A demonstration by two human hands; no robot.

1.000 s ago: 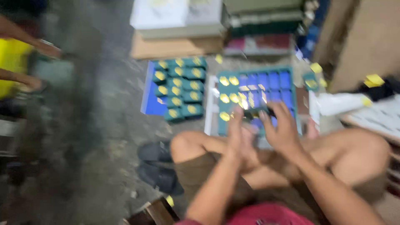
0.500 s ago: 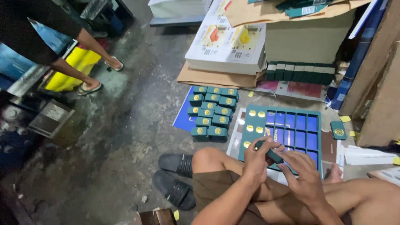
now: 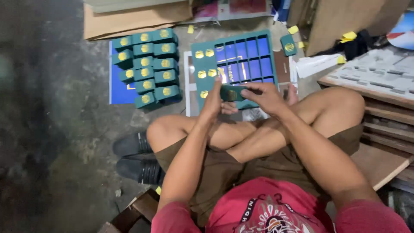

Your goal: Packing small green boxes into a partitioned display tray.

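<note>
1. Small green box [image 3: 231,92], flat and oblong, dark teal with a round gold emblem on the upper face; held level between both hands, above the crossed legs and just over the near edge of the green tray [image 3: 235,64].
2. Left hand [image 3: 214,101] closed on the box's left end, thumb up along the side, fingers curled beneath; grip firm, hardly any gap showing.
3. Right hand [image 3: 266,97] closed on the right end, fingers bent over the top edge, thumb hidden behind the box; likewise nearly shut around it.
4. Directly beyond the hands: green tray divided into a grid of compartments, blue showing through the open cells, gold round emblems [image 3: 204,64] filling cells along the left column nearest the left hand.
5. Beyond and left of the left hand, well apart: stack of matching green boxes [image 3: 146,67] in tidy rows, each topped with a gold emblem, resting on a blue sheet [image 3: 116,92] on the concrete floor.
6. Beyond the right hand, just past the tray's far right corner: single green box [image 3: 288,44] lying alone, yellow scraps [image 3: 293,29] near it.
7. Right of the right hand: white moulded tray [image 3: 379,64] on a wooden pallet [image 3: 388,125].
8. Left of and below the left hand: pair of black sandals [image 3: 133,157] beside the bent knee.
9. Farther off beyond the hands: flat brown cardboard [image 3: 138,17].
</note>
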